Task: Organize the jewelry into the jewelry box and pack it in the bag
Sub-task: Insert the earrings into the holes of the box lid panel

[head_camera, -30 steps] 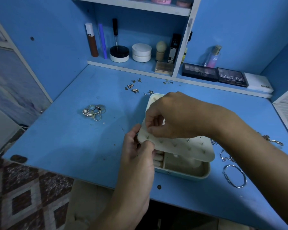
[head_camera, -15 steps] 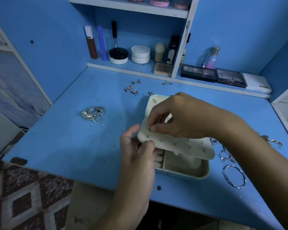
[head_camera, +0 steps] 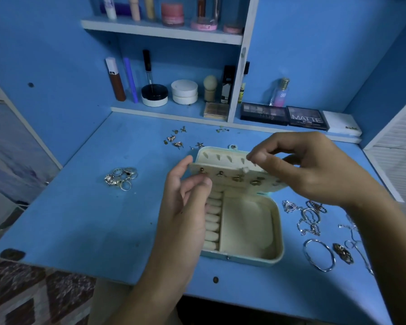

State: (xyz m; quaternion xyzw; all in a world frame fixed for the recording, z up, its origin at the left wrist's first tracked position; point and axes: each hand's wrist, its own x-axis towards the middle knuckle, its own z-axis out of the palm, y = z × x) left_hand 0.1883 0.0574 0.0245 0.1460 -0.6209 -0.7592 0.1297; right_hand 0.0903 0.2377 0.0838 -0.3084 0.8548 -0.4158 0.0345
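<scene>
Now your left hand [head_camera: 185,207] holds the left end of the cream earring panel [head_camera: 234,177] of the jewelry box [head_camera: 246,228], its fingers [head_camera: 197,184] curled at the panel's edge, thumb behind it. Several small earrings [head_camera: 237,178] sit pinned in a row along that panel. Your right hand [head_camera: 314,170] hovers above the panel's right part, thumb and forefinger brought narrowly together; whether they pinch anything, you cannot tell. The box lies open on the blue table [head_camera: 80,219], its ring rolls and side compartment showing. A heap of rings [head_camera: 121,177] lies well to the left, loose earrings [head_camera: 176,140] lie just behind the box, and bracelets and chains [head_camera: 314,224] lie to the right.
</scene>
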